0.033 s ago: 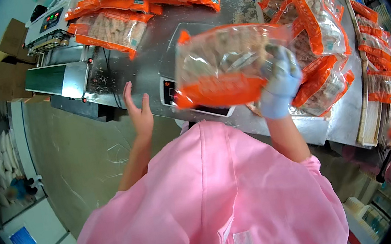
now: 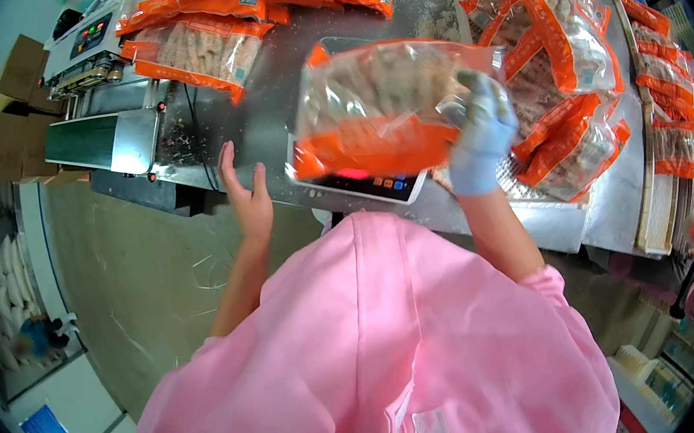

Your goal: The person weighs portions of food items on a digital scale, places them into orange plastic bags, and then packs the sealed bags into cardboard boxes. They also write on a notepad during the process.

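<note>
My right hand (image 2: pixel 485 133), in a pale blue-grey glove, grips the right end of a clear plastic bag (image 2: pixel 388 93) with orange bands. Pale, stick-like pieces fill the bag. It is held over a digital scale (image 2: pixel 403 190), hiding most of its platform; the red display and coloured buttons show below the bag. My left hand (image 2: pixel 248 199) is bare, fingers and thumb apart, holding nothing near the table's front edge. To the right of my gloved hand, similar bags (image 2: pixel 563 57) are piled up; the lowest lie on a tray.
More filled bags (image 2: pixel 249 6) lie at the back left. Beside them stands a machine (image 2: pixel 91 40) with a green conveyor belt (image 2: pixel 83 146). Cardboard boxes (image 2: pixel 19 119) are at the far left. On the right, a rack (image 2: pixel 653 220) holds further bags. Crumbs dot the metal table (image 2: pixel 257 132).
My right hand and the bag have shifted a little to the left, and more of the scale's button panel shows. My left hand stays almost where it was.
</note>
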`<state>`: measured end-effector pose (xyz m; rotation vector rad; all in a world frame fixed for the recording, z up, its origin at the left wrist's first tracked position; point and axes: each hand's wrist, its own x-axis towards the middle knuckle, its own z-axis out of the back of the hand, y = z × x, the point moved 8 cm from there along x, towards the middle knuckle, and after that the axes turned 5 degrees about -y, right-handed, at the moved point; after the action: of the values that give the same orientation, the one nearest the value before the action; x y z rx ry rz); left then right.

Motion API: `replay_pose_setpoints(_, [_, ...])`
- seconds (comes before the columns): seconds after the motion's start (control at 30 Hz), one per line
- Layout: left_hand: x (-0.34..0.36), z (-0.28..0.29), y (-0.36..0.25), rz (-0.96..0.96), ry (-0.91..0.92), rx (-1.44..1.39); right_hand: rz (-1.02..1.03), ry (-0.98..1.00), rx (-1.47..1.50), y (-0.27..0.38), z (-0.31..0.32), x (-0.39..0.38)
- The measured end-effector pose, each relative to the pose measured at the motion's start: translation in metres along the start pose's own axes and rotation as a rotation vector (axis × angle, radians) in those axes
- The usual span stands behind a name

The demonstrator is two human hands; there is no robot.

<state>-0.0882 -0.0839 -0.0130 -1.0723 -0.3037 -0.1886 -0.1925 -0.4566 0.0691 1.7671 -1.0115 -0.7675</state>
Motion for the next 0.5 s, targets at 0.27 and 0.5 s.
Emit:
replay_pose_setpoints(0.27, [0.008, 0.004, 0.046, 0.125, 0.085, -0.094, 0.293, 0.031, -0.253, -0.07, 0.035, 0.003])
replay_pose_setpoints(0.5, [0.016, -0.016, 0.0, -0.012, -0.049, -0.206, 0.141, 0.483, -1.861, -0.157, 0.165, -0.061])
